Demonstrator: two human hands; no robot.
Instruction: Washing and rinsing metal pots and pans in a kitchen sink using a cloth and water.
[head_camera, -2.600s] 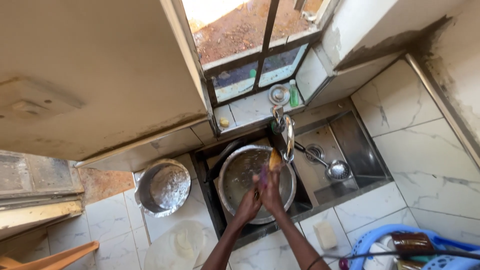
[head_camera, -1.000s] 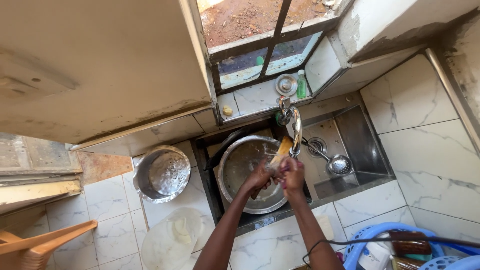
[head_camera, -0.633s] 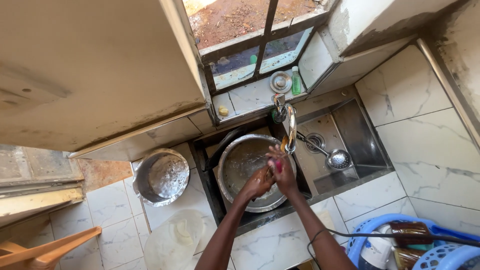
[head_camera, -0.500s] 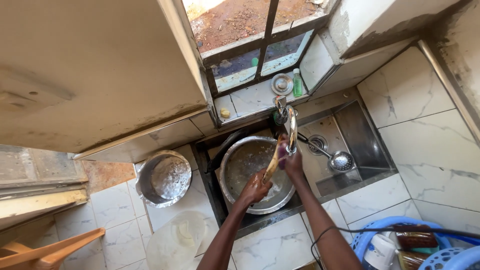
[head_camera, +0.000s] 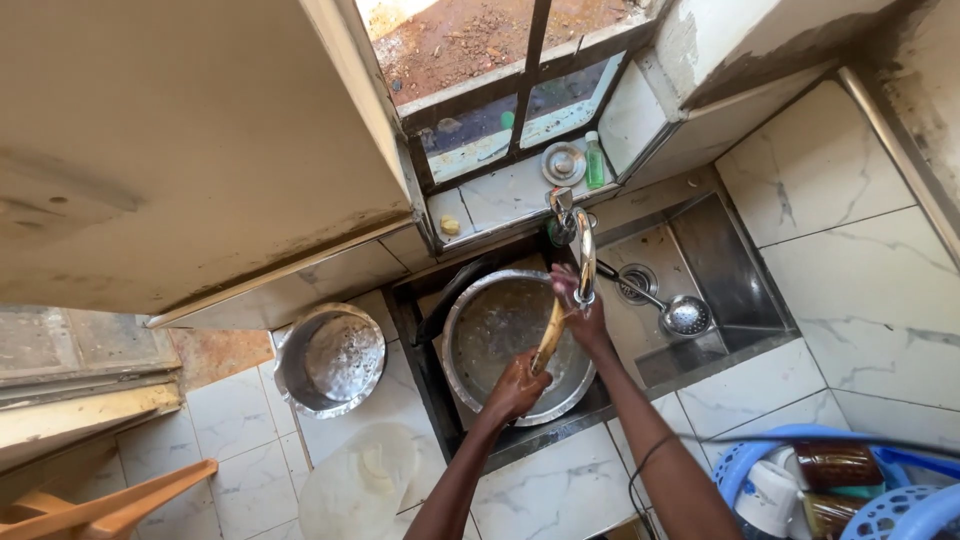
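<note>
My left hand (head_camera: 514, 387) grips the lower end of a long wooden spoon (head_camera: 549, 335) over a large metal basin (head_camera: 478, 340) that stands in the sink (head_camera: 700, 250). My right hand (head_camera: 582, 312) is closed around the upper end of the spoon, right under the chrome tap (head_camera: 581, 250). Both hands look wet.
A slotted metal ladle (head_camera: 683, 314) lies in the sink near the drain. A metal pot (head_camera: 332, 358) stands on the tiled counter at left, with a pale plate (head_camera: 360, 483) below it. A small green bottle (head_camera: 595, 160) and a metal lid (head_camera: 563, 163) sit on the window sill. A blue basket (head_camera: 850, 490) with crockery is at bottom right.
My right hand has gone up along the spoon from beside my left hand to just under the tap. My left hand stays low on the handle, over the basin.
</note>
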